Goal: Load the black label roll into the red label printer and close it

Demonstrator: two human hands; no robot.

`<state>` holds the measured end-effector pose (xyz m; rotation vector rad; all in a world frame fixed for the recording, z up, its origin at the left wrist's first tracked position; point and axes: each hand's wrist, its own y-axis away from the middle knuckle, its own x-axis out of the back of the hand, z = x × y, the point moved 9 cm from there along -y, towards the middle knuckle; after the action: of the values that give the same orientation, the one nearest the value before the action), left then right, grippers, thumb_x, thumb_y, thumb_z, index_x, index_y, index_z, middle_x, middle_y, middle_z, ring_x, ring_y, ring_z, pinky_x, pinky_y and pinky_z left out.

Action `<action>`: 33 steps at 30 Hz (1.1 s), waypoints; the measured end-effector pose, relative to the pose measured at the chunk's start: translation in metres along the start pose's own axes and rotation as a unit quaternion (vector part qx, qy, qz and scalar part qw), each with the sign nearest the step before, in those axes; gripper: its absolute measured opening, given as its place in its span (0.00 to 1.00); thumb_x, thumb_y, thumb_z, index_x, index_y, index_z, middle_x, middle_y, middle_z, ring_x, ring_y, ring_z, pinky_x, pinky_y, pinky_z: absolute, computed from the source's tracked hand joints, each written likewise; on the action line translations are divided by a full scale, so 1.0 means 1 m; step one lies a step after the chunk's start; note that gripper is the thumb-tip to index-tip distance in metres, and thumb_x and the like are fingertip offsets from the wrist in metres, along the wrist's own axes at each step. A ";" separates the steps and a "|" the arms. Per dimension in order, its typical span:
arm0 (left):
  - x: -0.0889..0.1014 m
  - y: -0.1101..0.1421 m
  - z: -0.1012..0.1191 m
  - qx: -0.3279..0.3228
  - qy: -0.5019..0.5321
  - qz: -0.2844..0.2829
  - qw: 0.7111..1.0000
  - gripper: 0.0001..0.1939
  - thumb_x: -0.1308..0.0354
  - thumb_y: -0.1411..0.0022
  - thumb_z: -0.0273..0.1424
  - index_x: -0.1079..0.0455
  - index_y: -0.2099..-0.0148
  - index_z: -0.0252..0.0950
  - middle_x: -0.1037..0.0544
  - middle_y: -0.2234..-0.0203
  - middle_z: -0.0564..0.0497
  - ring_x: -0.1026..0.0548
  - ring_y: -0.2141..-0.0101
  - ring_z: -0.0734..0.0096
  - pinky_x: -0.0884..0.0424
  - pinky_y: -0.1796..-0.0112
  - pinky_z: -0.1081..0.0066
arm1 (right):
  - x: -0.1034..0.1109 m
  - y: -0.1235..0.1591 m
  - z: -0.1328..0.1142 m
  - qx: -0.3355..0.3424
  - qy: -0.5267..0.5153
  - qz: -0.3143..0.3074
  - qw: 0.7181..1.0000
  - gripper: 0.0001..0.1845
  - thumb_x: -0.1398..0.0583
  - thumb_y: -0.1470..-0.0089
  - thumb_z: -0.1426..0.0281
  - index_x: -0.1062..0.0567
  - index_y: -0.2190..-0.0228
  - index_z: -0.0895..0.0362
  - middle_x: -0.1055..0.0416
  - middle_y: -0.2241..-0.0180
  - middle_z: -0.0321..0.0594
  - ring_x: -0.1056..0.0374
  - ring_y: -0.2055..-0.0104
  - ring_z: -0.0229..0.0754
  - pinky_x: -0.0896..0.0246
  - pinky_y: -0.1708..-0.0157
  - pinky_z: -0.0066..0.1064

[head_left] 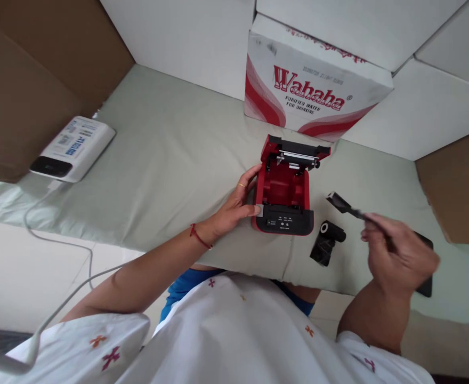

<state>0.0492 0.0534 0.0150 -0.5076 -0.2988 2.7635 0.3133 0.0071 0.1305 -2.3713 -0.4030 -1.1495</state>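
A red and black label printer [284, 192] stands on the cloth with its lid [296, 152] raised. Its red inner bay looks bare. My left hand [242, 202] grips the printer's left side, thumb on the front panel's corner and fingers along the outer wall. To the right, my right hand [398, 253] is closed around the thin handle of a small black brush [340, 202]. The brush's flat head points left toward the printer, apart from it; motion blurs it slightly. Between printer and right hand lies a black roll [326, 242] with a white core, part of it unwound.
Behind the printer stands a Wahaha water carton [310, 90]. A white device [73, 149] with a cable [86, 248] sits at the far left. A dark flat object [424, 266] is partly hidden behind my right hand. Brown cardboard [458, 186] borders the right side.
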 end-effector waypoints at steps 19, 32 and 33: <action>0.003 -0.002 -0.003 0.004 0.004 0.000 1.000 0.50 0.26 0.42 0.45 0.44 0.23 0.56 0.40 0.23 0.50 0.42 0.25 0.40 0.48 0.25 0.36 | -0.028 0.030 0.092 -0.012 0.137 -0.031 0.990 0.15 0.36 0.33 0.60 0.19 0.50 0.53 0.20 0.54 0.49 0.27 0.54 0.54 0.27 0.54 0.51; 0.003 -0.002 0.004 -0.010 -0.037 -0.011 0.999 0.47 0.29 0.39 0.44 0.43 0.23 0.55 0.49 0.20 0.50 0.45 0.24 0.38 0.47 0.25 0.36 | 0.043 -0.010 -0.021 0.116 -0.053 -0.285 0.950 0.26 0.37 0.30 0.61 0.25 0.33 0.36 0.14 0.51 0.38 0.15 0.54 0.49 0.17 0.57 0.35; 0.003 -0.002 0.005 -0.011 -0.040 -0.015 0.999 0.46 0.29 0.38 0.43 0.44 0.23 0.55 0.48 0.20 0.49 0.45 0.24 0.38 0.47 0.25 0.36 | 0.034 -0.023 -0.025 0.109 -0.068 -0.296 0.947 0.25 0.38 0.29 0.60 0.25 0.33 0.37 0.14 0.51 0.38 0.15 0.54 0.47 0.18 0.57 0.33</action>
<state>0.0454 0.0556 0.0190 -0.3943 -0.3537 2.7593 0.3076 0.0153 0.1774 -2.1922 -1.2876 -1.1054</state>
